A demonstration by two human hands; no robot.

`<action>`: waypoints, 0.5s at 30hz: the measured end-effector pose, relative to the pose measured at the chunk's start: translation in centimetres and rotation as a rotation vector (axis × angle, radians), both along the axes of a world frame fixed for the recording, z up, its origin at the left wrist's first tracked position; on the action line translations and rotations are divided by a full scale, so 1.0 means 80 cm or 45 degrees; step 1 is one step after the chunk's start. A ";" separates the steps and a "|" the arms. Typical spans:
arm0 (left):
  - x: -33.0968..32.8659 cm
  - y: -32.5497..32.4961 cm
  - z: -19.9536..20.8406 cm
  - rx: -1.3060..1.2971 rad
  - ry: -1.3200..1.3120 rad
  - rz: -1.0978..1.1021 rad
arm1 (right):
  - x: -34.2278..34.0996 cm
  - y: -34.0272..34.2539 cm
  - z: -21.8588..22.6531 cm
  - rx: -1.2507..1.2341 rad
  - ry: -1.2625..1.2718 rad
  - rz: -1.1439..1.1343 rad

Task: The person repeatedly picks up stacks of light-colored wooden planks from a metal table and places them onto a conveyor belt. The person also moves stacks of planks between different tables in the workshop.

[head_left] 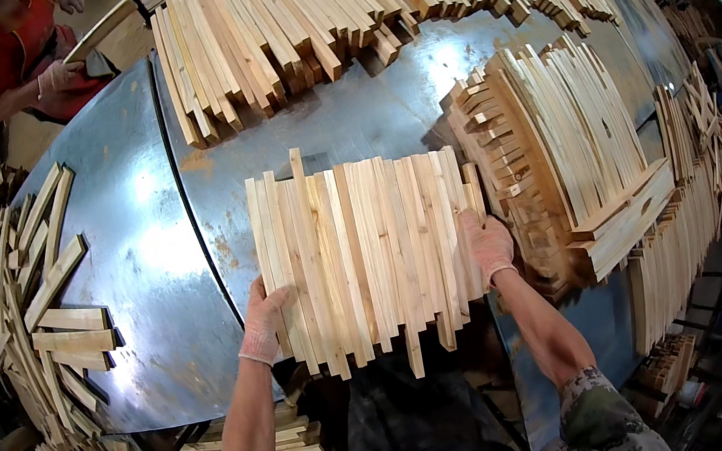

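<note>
A row of pale wooden strips (365, 253), packed side by side with uneven ends, lies between my two gloved hands in front of me. My left hand (265, 321) presses on the row's left side, its thumb over the outermost strip. On the opposite side my right hand (487, 243) grips the outer strips, one of which is shorter than the rest. Between them the hands squeeze the bundle together; the fingers underneath are hidden. Several strips stick out past the others at the near edge, and one rises above the far edge.
The metal table (212, 178) has a dark seam on its left. A long row of strips (282, 25) lines its far side. Stacked strips (577, 125) stand at the right, loose pieces (68, 343) at the left. Beyond the far left corner, a person in red (38, 64) holds a board.
</note>
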State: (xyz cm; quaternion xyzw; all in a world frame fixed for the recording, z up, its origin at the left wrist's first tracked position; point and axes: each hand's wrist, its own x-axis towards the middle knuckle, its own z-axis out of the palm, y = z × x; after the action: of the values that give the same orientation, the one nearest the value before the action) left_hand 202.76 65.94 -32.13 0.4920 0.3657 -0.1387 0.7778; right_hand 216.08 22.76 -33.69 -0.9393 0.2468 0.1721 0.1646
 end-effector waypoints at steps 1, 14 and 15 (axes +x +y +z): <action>0.000 0.006 -0.009 -0.053 0.040 -0.010 | -0.003 -0.002 -0.005 -0.014 -0.019 -0.003; -0.163 -0.035 0.102 -0.056 -0.085 0.219 | -0.077 0.017 0.041 0.608 -0.267 -0.036; -0.192 -0.041 0.116 -0.050 -0.120 0.269 | -0.084 0.018 0.051 0.713 -0.231 -0.026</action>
State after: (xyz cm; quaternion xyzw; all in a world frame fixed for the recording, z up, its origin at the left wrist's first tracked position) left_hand 187.41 62.66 -22.82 0.4416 0.3756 -0.0397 0.8139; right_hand 209.35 24.16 -29.64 -0.8665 0.1832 0.1471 0.4404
